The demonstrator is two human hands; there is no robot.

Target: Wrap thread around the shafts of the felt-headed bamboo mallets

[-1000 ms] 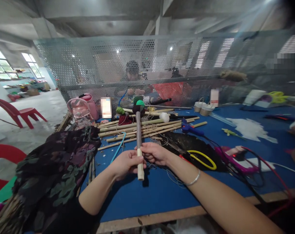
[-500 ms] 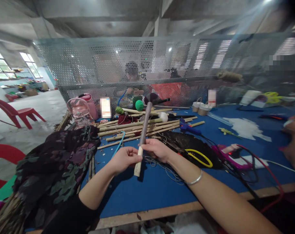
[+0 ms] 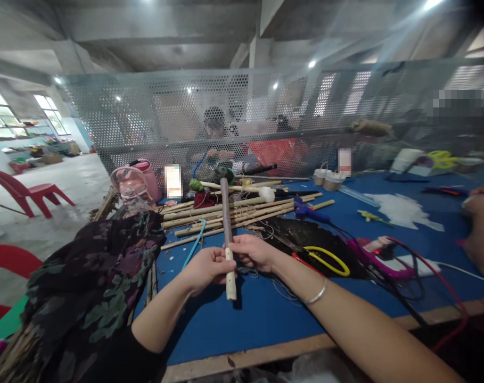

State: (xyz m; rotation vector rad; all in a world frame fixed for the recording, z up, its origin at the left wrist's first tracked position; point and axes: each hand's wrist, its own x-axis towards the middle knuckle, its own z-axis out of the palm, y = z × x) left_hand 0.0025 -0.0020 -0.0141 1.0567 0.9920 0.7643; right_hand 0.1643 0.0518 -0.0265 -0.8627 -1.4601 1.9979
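Observation:
A wooden stick (image 3: 226, 213) slants away from me over the blue table, its upper part wrapped in grey-brown material and its near end bare pale wood. A dark rounded head (image 3: 222, 174) tops its far end. My left hand (image 3: 208, 270) is closed on the bare wood, thumb on top. Just above it, my right hand (image 3: 254, 252) pinches the stick where the wrapping ends. Beyond lie several bare sticks (image 3: 186, 214), a white ball-ended stick (image 3: 267, 194) and a light-blue strip (image 3: 195, 242). Thin grey cord lies under my hands, partly hidden.
Yellow-and-red-handled scissors (image 3: 329, 260) and a blue glue gun (image 3: 310, 210) lie to the right, near a magenta power strip (image 3: 385, 260). Dark floral cloth (image 3: 93, 266) covers the left side beside a pink backpack (image 3: 132, 186). Another person's hand (image 3: 481, 223) is at far right.
The stick's far end has swung left and the stick now points more straight away from me. Its near end has come slightly closer. Both hands keep hold of it.

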